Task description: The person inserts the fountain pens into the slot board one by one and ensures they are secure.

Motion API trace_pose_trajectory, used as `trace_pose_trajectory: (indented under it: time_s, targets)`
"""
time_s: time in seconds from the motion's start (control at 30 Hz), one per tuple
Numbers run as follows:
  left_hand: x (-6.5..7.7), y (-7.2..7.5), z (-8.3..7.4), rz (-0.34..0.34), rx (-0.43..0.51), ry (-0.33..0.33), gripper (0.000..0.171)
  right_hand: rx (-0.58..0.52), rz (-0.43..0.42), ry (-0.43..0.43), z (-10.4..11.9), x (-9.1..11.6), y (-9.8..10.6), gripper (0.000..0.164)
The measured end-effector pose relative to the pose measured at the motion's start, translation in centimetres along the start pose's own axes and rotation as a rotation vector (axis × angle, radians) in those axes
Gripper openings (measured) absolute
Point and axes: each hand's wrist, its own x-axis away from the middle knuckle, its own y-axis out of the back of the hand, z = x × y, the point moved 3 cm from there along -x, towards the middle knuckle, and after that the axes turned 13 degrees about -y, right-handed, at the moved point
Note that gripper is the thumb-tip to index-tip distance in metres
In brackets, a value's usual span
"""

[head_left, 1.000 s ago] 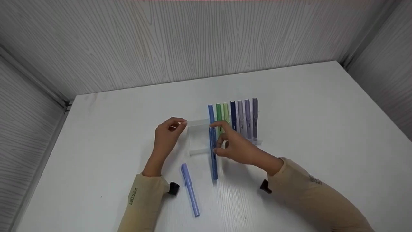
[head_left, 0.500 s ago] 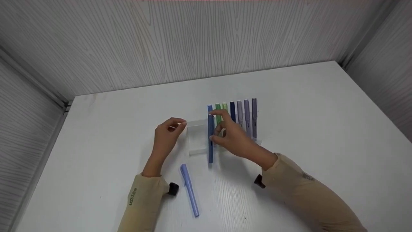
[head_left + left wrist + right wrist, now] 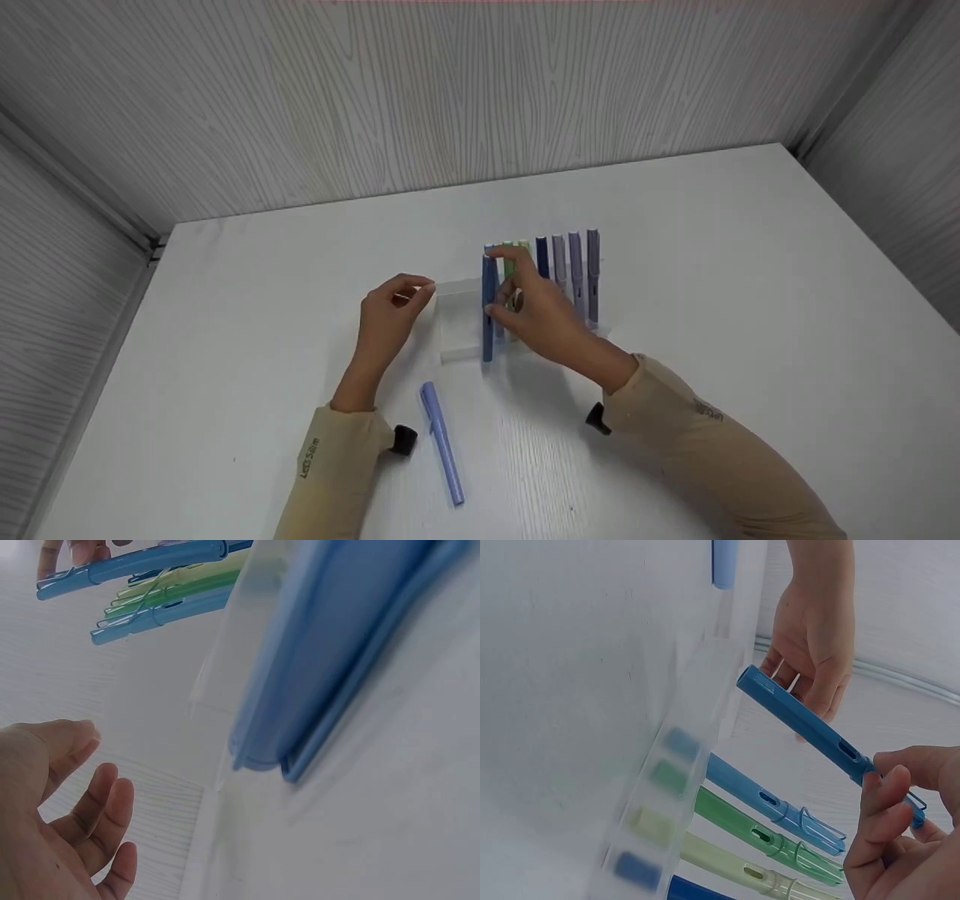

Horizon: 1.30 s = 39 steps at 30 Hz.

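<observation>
My right hand (image 3: pixel 544 311) pinches a blue pen (image 3: pixel 489 311), tilted, at the left end of a row of pens. In the right wrist view this blue pen (image 3: pixel 802 716) is apart from the row, its capped end between thumb and fingers. The clear pen rack (image 3: pixel 459 352) holds several pens: light blue, green, pale green, dark blue and purples. My left hand (image 3: pixel 390 315) pinches the rack's far left corner between thumb and index finger, the other fingers loosely curled. A lavender-blue pen (image 3: pixel 444 442) lies on the table, near the left wrist.
The white table (image 3: pixel 247 315) meets wood-grain panels (image 3: pixel 450 97) at its back and sides. Dark wrist-worn blocks (image 3: pixel 403 440) show at both sleeves. The rack's left part, beside the left hand, bears no pen.
My right hand has moved away from me and slightly left with the blue pen, raising it over the rack. The left hand and the lavender-blue pen have stayed put.
</observation>
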Motion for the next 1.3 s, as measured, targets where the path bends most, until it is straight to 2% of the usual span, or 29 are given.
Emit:
trace_pose_trajectory:
  time_s: [0.13,0.57,0.93,1.3]
  targets:
    - [0.0,0.1,0.0,0.003,0.001,0.014,0.017,0.002,-0.018,0.028,0.1,-0.1,-0.1,0.063]
    - [0.0,0.1,0.0,0.014,0.014,0.018,0.019,0.038,-0.124,0.009,-0.1,-0.6,-0.5,0.062]
    - [0.0,0.0,0.0,0.014,0.012,0.029,0.019,0.146,-0.201,0.036,-0.1,-0.8,-0.9,0.061]
    - [0.0,0.0,0.1,0.022,0.007,0.032,0.020,0.215,-0.212,0.024,-0.6,-1.1,-1.3,0.061]
